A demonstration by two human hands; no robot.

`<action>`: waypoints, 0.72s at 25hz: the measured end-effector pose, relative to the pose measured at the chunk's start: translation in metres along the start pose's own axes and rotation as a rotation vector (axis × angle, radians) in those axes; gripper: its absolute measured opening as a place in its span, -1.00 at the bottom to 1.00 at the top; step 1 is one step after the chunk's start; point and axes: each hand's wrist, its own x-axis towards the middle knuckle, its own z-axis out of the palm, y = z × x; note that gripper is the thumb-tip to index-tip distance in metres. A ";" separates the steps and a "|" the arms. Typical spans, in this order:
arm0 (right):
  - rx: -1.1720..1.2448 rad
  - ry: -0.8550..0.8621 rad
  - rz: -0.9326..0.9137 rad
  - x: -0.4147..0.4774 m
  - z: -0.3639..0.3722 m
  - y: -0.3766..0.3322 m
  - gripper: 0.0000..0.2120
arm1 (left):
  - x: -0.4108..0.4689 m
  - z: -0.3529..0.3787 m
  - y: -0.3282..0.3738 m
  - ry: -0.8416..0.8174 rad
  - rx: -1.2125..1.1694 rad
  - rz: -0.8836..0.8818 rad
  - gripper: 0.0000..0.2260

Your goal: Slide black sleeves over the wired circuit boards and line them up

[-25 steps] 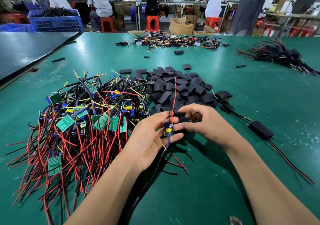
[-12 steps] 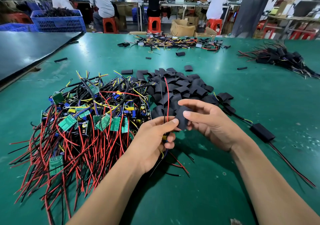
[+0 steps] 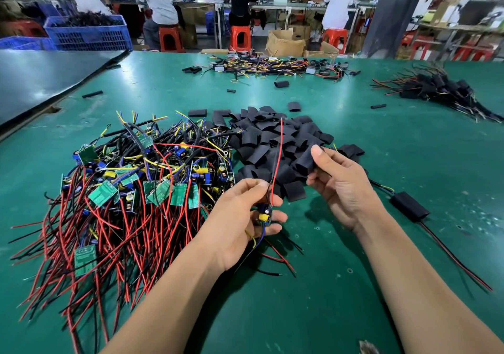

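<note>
My left hand (image 3: pixel 240 217) grips a small wired circuit board (image 3: pixel 264 214) with blue and yellow parts; its red wire (image 3: pixel 278 162) stands straight up. To the right, my right hand (image 3: pixel 341 187) pinches one black sleeve (image 3: pixel 306 161), held a little apart from the red wire. A big heap of wired circuit boards (image 3: pixel 131 190) with red and black leads lies on the left. Behind the hands is a pile of black sleeves (image 3: pixel 267 140). One sleeved board (image 3: pixel 409 206) lies on the table to the right, wires trailing.
The green table (image 3: pixel 409 140) carries another bundle of sleeved boards (image 3: pixel 436 89) at far right and a wire cluster (image 3: pixel 272 65) at the far edge. A dark panel (image 3: pixel 41 75) sits at left. People sit on red stools beyond the table.
My hands have drawn apart: the right hand lifted the black sleeve up and right, off the wires. The left hand lowered the board, so it shows again.
</note>
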 end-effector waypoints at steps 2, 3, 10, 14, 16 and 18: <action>0.010 0.066 -0.001 0.001 0.000 0.001 -0.76 | 0.000 -0.001 0.000 -0.031 0.002 0.010 -0.83; 0.001 0.086 -0.001 0.001 0.001 0.001 -0.77 | 0.000 -0.001 0.000 -0.043 0.000 0.012 -0.80; -0.046 0.119 -0.007 0.002 0.002 0.003 -0.76 | 0.002 -0.003 -0.003 -0.020 0.013 0.052 -0.94; -0.107 0.026 -0.008 0.000 0.006 0.005 -0.77 | 0.001 0.000 -0.001 0.021 0.037 0.064 -0.92; -0.114 -0.129 0.041 -0.003 0.007 0.004 -0.71 | 0.000 0.001 -0.001 0.032 0.059 0.081 -0.91; -0.137 -0.259 0.085 -0.006 0.009 0.004 -0.63 | -0.001 0.002 -0.002 0.028 0.105 0.105 -0.90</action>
